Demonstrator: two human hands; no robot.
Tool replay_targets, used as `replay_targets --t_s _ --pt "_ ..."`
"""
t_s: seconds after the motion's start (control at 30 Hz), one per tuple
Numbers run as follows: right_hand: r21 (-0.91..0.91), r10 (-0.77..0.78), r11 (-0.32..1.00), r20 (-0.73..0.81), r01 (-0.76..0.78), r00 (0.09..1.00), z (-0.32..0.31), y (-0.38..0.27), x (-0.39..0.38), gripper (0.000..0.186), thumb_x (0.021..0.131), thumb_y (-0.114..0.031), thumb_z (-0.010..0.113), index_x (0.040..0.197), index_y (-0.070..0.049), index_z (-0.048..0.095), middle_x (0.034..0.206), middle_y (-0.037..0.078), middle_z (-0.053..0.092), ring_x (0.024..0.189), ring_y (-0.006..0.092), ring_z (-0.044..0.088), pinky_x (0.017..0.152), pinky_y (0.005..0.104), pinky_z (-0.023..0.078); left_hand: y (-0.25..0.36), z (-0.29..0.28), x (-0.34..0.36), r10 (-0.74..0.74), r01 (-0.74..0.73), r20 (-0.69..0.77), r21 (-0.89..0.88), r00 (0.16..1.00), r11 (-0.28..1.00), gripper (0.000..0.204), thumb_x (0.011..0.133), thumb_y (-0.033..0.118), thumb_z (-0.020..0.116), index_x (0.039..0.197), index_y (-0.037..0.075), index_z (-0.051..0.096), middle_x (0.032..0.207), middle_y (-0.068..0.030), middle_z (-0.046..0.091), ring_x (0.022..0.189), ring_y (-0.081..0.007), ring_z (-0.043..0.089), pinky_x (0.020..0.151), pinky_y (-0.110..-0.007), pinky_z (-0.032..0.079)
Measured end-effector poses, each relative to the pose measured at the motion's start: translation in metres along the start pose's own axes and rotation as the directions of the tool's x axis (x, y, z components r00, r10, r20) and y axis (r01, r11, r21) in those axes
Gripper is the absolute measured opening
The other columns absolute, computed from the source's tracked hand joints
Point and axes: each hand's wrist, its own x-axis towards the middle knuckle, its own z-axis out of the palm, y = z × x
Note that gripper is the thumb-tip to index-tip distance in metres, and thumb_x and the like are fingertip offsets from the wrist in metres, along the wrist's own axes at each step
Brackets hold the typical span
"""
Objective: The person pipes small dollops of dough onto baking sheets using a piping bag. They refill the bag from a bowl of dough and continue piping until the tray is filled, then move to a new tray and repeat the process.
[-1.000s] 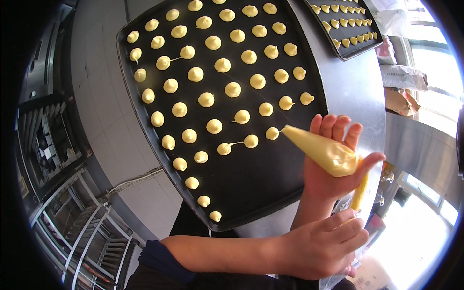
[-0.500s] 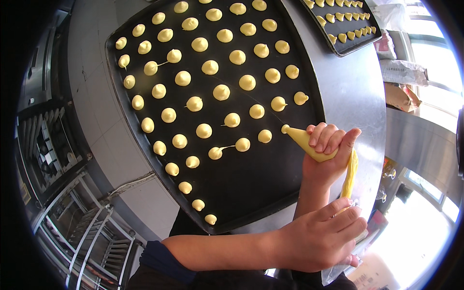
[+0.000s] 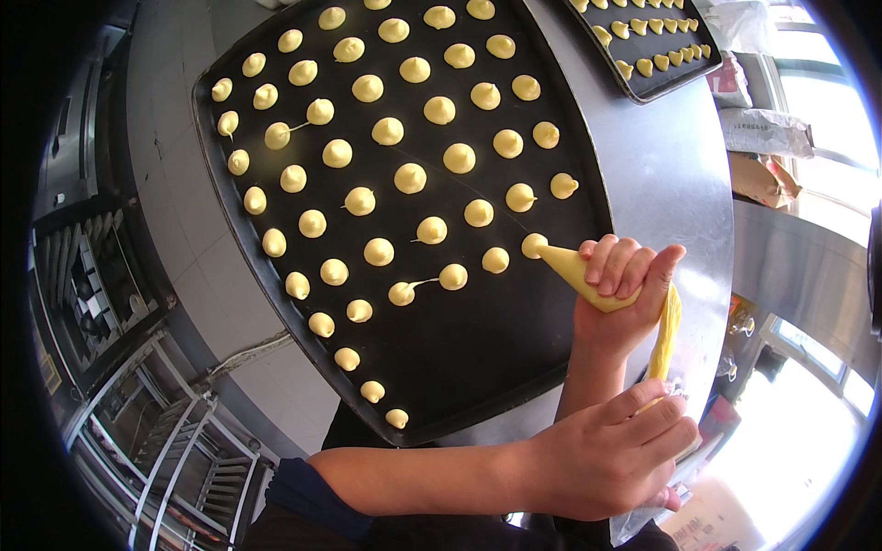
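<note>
Gripping the piping bag [image 3: 566, 269], the right hand [image 3: 623, 286] curls its fingers over the filled cone, palm up, thumb out to the right. The left hand [image 3: 602, 455] is closed around the bag's rear end, below the twisted yellow part. The bag sits over the right side of the black tray [image 3: 478, 354] on the counter [image 3: 666, 207]; its cone's long axis slants up-left, the tip touching a yellow mound [image 3: 532, 245].
</note>
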Motion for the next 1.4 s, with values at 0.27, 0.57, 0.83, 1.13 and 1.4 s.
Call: replay_targets --t_s 0.27,0.57,0.83,1.13,1.4 --pt "0.451 0.100 0.885 0.054 -0.114 0.993 0.013 -0.042 0.004 0.062 0.106 -0.071 0.059 0.096 -0.012 0.076 0.109 0.007 0.073 0.119 0.0273 0.065 0.126 0.0498 0.038 0.006 0.009 -0.002 0.018 -0.017 0.014 -0.051 1.000 0.999 0.056 0.096 0.045 0.076 0.107 -0.010 0.076 0.116 -0.0168 0.066 0.122 -0.0345 0.063 0.119 -0.051 0.043" --pt "-0.020 -0.088 0.996 0.011 0.088 0.996 -0.026 -0.013 0.021 0.070 0.123 -0.050 0.032 0.064 -0.015 0.049 0.065 0.003 0.054 0.069 0.0184 0.057 0.088 0.0413 0.056 -0.012 0.011 0.006 0.017 -0.019 0.057 0.025 0.998 1.000 0.047 0.097 0.044 0.077 0.086 -0.001 0.075 0.115 -0.0172 0.068 0.125 -0.0348 0.064 0.116 -0.050 0.046" --pt "-0.080 -0.086 0.994 -0.107 0.078 0.990 -0.027 -0.007 0.019 0.069 0.122 -0.048 0.035 0.063 -0.016 0.044 0.060 0.002 0.051 0.061 0.0170 0.052 0.082 0.0386 0.054 -0.018 0.012 0.006 0.006 -0.008 0.032 0.065 0.999 0.998 0.047 0.100 0.044 0.074 0.080 0.001 0.073 0.114 -0.0169 0.069 0.123 -0.0315 0.066 0.113 -0.050 0.048" --pt "-0.080 -0.074 0.995 -0.173 0.061 0.982 -0.029 -0.009 0.018 0.072 0.122 -0.049 0.038 0.058 -0.016 0.044 0.055 0.002 0.048 0.060 0.0164 0.051 0.083 0.0408 0.053 -0.018 0.012 0.008 0.006 -0.006 0.015 0.033 1.000 0.999 0.048 0.099 0.044 0.076 0.080 0.000 0.073 0.115 -0.0172 0.069 0.124 -0.0323 0.065 0.112 -0.050 0.048" --pt "0.334 0.032 0.942 -0.210 0.041 0.977 -0.005 -0.032 0.011 0.057 0.105 -0.066 0.066 0.102 -0.009 0.070 0.110 0.013 0.075 0.112 0.0315 0.070 0.120 0.0592 0.042 0.003 0.011 0.003 0.014 -0.013 0.008 -0.086 1.000 0.996 0.046 0.091 0.043 0.081 0.079 -0.001 0.072 0.119 -0.0217 0.067 0.125 -0.0374 0.064 0.116 -0.053 0.046"
